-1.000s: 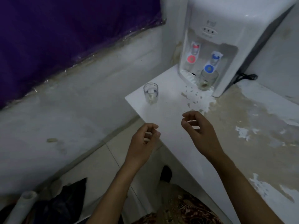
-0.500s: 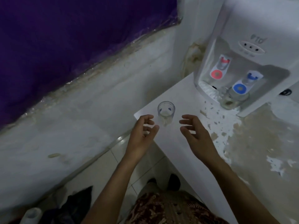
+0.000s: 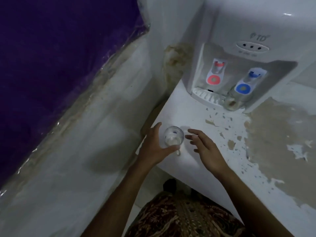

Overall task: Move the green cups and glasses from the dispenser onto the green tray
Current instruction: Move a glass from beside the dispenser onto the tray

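— The glass (image 3: 174, 138) stands upright on the white surface (image 3: 191, 117), right between my two hands, close to the surface's near corner. It is clear, and there looks to be a little water in the bottom.

— Which hand is closer?

— My left hand (image 3: 154, 148). Its fingers (image 3: 168, 149) are spread wide around the glass's left side, the thumb curling under the near edge and seeming to touch or almost touch it; I cannot tell for sure. It is not yet closed on anything. My right hand (image 3: 207, 151) is open too, its fingers (image 3: 192, 136) pointing at the glass from just beside it, holding nothing.

— So the move?

— As I judge it, the left fingers only need to close inward, to the right, around the upright wall. The long axis runs straight up, so a side grasp suits it.

— Anything else to collect?

— A second glass (image 3: 236, 101) sits beyond my right fingers, under the blue tap of the dispenser (image 3: 239, 48). I see no green tray from here.
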